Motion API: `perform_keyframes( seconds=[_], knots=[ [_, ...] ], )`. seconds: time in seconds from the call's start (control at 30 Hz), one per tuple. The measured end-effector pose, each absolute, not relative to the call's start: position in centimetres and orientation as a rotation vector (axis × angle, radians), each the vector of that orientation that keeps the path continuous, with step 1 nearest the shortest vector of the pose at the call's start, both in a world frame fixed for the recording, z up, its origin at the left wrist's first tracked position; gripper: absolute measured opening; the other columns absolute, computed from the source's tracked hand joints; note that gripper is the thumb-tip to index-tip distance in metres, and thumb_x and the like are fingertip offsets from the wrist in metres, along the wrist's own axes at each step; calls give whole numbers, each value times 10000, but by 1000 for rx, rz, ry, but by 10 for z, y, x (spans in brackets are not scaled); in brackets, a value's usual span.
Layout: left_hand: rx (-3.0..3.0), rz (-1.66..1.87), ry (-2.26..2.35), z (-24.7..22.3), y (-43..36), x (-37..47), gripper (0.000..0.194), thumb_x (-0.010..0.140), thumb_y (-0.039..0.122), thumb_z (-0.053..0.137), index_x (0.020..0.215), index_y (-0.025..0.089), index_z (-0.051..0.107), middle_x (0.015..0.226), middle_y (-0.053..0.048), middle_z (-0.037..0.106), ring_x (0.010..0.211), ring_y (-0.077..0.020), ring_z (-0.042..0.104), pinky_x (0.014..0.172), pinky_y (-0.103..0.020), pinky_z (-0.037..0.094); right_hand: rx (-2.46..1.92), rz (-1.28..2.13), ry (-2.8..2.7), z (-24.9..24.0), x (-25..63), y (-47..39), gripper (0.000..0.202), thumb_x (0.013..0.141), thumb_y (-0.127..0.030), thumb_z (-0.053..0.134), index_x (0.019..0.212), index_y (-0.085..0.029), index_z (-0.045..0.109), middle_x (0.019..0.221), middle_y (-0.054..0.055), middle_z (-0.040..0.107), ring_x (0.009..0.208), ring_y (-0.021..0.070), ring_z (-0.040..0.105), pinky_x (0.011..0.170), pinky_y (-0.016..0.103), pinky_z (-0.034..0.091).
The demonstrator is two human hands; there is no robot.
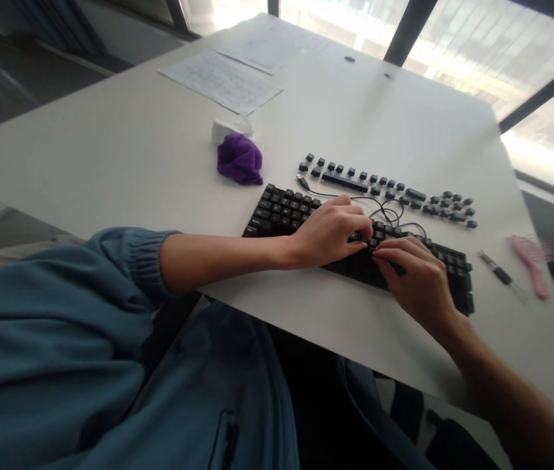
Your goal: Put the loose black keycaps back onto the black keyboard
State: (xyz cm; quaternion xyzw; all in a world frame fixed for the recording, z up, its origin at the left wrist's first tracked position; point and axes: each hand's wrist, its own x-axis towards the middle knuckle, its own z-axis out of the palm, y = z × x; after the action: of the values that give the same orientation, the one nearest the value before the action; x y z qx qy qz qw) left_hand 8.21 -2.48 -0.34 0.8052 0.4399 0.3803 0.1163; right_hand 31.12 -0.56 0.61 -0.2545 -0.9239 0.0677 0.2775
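Observation:
A black keyboard [281, 212] lies at a slant near the front edge of the white table. Over its middle, my left hand [328, 232] rests with thumb and fingers drawn together at the keys. Close beside it, my right hand [414, 271] is also closed in a pinch, its fingertips down at the same part of the keyboard. Whatever lies between the fingertips of either hand is too small and dark to make out. Behind the keyboard, loose black keycaps [344, 181] stand in rows, and a thin black USB cable [323, 192] runs in loops.
Left of the keycaps lie a crumpled purple cloth [240, 160] and a small white packet [225, 130]. Printed paper sheets [223, 79] are farther back. To the right are a small tool with a black grip [501, 274] and a pink hairbrush [530, 264], near the table edge.

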Motion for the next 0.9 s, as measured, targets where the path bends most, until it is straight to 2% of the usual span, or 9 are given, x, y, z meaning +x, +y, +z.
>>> perform_keyframes(
  seconds=[0.47, 0.67, 0.9],
  knots=[
    [2361, 1136, 1250, -5, -26, 84, 48, 857, 153, 712, 876, 196, 720, 919, -39, 722, 987, -226, 567, 913, -347, 476, -672, 174, -2512, 10, 311, -4, 126, 949, -136, 620, 923, -208, 720, 953, 74, 731, 866, 230, 631, 785, 389, 558],
    [2353, 1136, 1257, -3, -26, 85, 50, 860, 150, 706, 873, 195, 721, 907, -37, 722, 984, -223, 572, 901, -339, 480, -714, 87, -2492, 10, 309, -4, 169, 955, -147, 596, 902, -222, 738, 917, 84, 685, 872, 245, 604, 771, 407, 549],
    [2342, 1125, 1261, -3, -24, 84, 41, 843, 158, 715, 865, 191, 727, 918, -41, 730, 967, -226, 578, 898, -348, 479, -803, 143, -2468, 6, 310, -4, 151, 936, -159, 610, 893, -216, 742, 901, 86, 694, 886, 263, 606, 791, 440, 538]
  ],
)
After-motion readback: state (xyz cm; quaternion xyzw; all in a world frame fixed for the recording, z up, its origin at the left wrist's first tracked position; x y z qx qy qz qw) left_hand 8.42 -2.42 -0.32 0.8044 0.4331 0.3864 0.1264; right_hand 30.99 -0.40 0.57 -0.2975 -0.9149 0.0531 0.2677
